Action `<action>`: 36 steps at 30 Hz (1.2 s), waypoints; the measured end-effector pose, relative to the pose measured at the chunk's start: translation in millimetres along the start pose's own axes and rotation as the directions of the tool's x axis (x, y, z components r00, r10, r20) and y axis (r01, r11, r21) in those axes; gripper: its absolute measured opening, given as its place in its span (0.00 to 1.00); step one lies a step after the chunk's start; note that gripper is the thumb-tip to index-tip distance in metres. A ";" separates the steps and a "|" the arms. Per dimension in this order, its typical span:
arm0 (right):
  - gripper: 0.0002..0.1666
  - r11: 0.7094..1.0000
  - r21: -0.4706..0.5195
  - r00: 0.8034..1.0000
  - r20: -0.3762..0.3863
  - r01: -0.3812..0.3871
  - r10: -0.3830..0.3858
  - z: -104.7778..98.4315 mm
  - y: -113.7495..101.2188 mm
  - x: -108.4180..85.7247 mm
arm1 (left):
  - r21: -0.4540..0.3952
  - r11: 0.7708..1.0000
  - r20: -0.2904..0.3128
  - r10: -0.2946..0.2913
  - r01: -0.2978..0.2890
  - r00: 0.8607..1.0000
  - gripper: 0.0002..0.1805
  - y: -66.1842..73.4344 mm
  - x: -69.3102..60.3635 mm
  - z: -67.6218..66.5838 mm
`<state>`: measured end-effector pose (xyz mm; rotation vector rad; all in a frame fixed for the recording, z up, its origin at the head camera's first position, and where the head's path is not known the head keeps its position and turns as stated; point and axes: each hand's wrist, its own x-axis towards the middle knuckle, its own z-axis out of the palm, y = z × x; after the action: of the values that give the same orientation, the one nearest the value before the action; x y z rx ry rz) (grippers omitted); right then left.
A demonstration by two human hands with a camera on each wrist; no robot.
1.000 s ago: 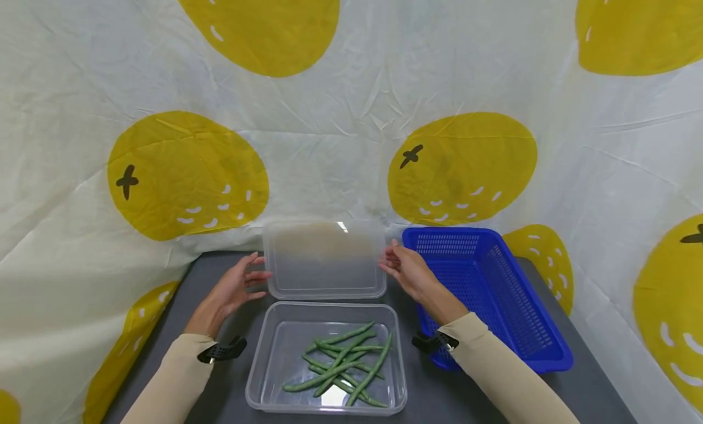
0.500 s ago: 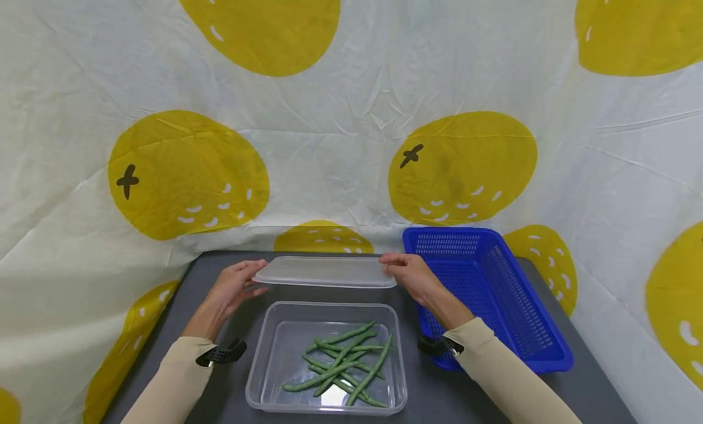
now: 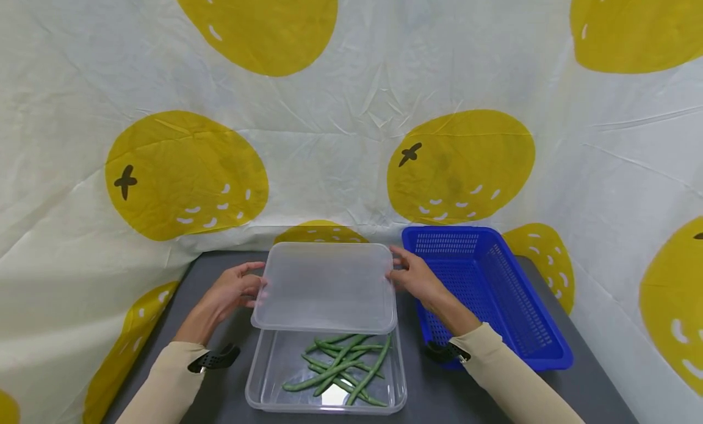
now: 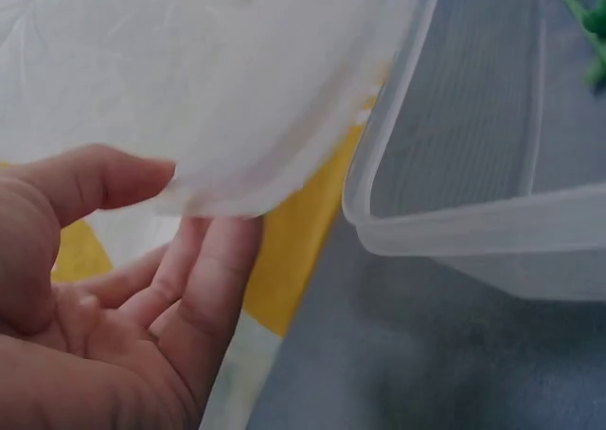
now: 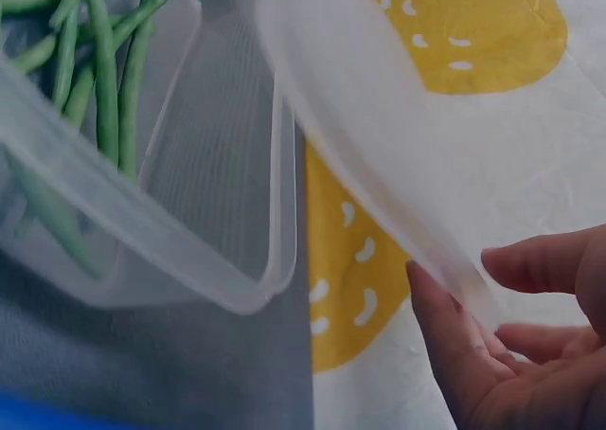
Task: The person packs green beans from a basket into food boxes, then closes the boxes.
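A translucent plastic lid point(image 3: 326, 287) is held tilted over the far part of a clear plastic container point(image 3: 326, 407). My left hand point(image 3: 229, 291) grips the lid's left edge; in the left wrist view the thumb lies on one face and fingers point(image 4: 222, 269) on the other. At the opposite edge my right hand point(image 3: 418, 279) pinches the lid point(image 5: 369, 117) between thumb and fingers. Several green beans point(image 3: 340, 369) lie crossed in the container, mostly toward its right. The lid hides the container's back rim in the head view.
To the right stands a blue perforated plastic basket point(image 3: 494, 296), close to my right forearm. Both things rest on a dark grey table point(image 3: 439, 387). A white cloth printed with yellow fruit point(image 3: 461, 168) hangs behind and at both sides.
From standing upright behind the container, the lid has been lowered almost flat, then tilted again and brought nearer, over the container's back. Both hands have moved with it; beans and basket stay put.
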<state>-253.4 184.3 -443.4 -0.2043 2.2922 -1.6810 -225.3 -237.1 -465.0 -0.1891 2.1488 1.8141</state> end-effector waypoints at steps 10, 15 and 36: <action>0.33 0.988 -0.141 0.998 0.021 -0.062 0.065 -3.5 0.8 -8.2 | 0.051 0.998 0.056 -0.029 0.026 0.998 0.25 -3.3 -9.6 1.2; 0.27 0.977 -0.201 0.994 0.068 -0.074 0.089 0.9 2.3 -14.6 | 0.076 0.997 0.062 -0.031 0.026 0.998 0.21 -10.7 -14.9 2.1; 0.08 0.722 -0.688 0.969 0.221 0.073 0.113 9.4 -13.5 -26.0 | 0.131 0.990 0.257 -0.080 0.047 0.963 0.34 -24.3 -35.2 3.0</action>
<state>-226.6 179.0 -429.4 -0.5097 2.5869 -0.6373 -184.3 -242.3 -476.6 0.0108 2.0351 1.5672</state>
